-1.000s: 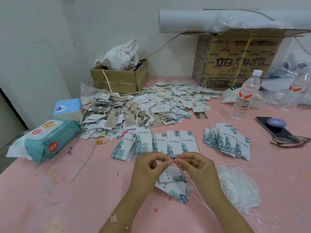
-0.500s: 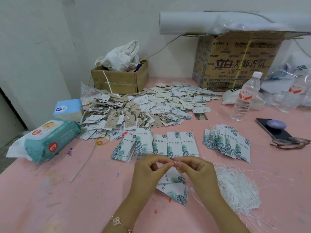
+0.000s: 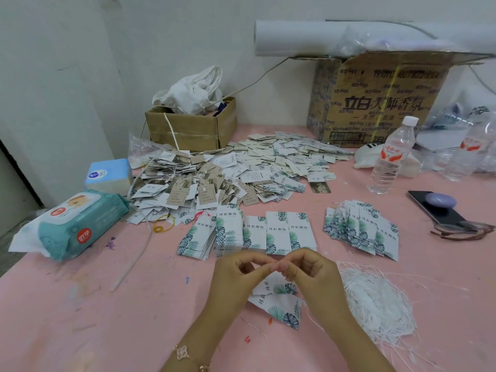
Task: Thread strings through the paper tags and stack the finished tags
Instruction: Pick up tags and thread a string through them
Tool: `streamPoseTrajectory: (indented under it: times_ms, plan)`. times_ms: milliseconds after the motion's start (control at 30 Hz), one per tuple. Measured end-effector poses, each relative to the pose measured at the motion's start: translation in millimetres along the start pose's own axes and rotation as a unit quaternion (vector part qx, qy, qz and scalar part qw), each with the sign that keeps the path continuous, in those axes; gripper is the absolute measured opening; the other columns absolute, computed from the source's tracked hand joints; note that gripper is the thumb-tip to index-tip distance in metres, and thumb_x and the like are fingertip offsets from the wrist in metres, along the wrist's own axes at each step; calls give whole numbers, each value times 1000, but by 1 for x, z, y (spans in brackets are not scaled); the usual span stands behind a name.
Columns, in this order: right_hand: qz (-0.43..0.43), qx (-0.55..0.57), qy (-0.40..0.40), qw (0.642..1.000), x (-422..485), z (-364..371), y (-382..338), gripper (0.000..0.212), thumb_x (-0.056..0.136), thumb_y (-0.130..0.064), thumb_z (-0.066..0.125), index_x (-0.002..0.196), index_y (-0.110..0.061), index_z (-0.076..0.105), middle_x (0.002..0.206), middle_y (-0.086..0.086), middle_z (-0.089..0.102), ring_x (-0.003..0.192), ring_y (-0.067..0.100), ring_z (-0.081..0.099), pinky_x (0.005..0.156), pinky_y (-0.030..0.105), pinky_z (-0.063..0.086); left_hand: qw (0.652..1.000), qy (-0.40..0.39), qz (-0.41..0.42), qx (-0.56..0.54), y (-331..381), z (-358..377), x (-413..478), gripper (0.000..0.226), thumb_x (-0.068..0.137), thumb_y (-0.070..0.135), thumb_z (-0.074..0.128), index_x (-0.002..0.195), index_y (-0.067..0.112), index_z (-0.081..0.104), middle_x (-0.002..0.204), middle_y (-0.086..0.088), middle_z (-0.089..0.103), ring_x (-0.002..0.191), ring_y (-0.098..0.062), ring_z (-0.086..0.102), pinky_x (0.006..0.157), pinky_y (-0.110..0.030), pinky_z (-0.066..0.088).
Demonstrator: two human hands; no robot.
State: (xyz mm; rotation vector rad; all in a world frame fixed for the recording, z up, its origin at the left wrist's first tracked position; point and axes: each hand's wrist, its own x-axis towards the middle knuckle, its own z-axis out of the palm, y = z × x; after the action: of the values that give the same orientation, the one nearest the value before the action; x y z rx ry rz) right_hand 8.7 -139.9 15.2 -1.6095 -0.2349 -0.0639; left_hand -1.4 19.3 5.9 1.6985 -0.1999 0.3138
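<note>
Pink surface (image 3: 80, 318), paint-flecked. Far centre: heap of tags (image 3: 228, 173). Middle: row of leaf-print tag stacks (image 3: 249, 232); fanned tag pile (image 3: 362, 232) to its right. Near right: tangle of white strings (image 3: 375, 299). Left edge: wipes pack (image 3: 77, 224), tissue pack (image 3: 108, 175). Rear: small carton (image 3: 190, 130), large carton (image 3: 375, 103). Right: water bottle (image 3: 389, 159), phone (image 3: 434, 210), possibly spectacles (image 3: 464, 230).

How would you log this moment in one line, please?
step: threading | left hand: pinches string | right hand: pinches string | tags: beneath hands | string pile: right
</note>
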Motion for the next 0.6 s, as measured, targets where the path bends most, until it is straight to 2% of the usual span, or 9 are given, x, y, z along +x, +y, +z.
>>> streamPoseTrajectory:
  times_ms: [167, 333, 500, 600]
  plan:
    - [3, 7, -22, 1000, 0, -1, 1, 19, 66, -35, 76, 73, -18, 72, 67, 5, 68, 60, 10, 60, 58, 18, 49, 1000, -12, -2, -16, -2, -3, 1, 14, 69, 42, 80, 76, 30, 79, 68, -1, 72, 48, -6, 36, 48, -17, 32]
    - [13, 24, -46, 999, 0, -3, 2, 19, 68, -31, 76, 71, -13, 71, 66, 5, 67, 61, 11, 61, 59, 19, 49, 999, -23, -11, -32, -3, -5, 2, 18, 63, 41, 83, 69, 25, 78, 54, 10, 64, 46, -3, 39, 47, -14, 32]
    - [34, 63, -74, 995, 1, -3, 1, 16, 70, -23, 74, 73, -8, 69, 64, 7, 66, 60, 14, 59, 59, 21, 50, 995, -43, -46, -78, -1, -6, 3, 18, 59, 32, 87, 66, 22, 74, 65, 1, 69, 60, -20, 48, 54, -23, 40]
    - [41, 63, -90, 993, 0, -3, 0, 16, 73, -21, 72, 75, -5, 68, 64, 6, 65, 60, 13, 59, 59, 20, 50, 993, -61, -53, -81, 0, -6, 3, 19, 60, 24, 90, 65, 22, 72, 64, 1, 68, 62, -22, 48, 55, -24, 41]
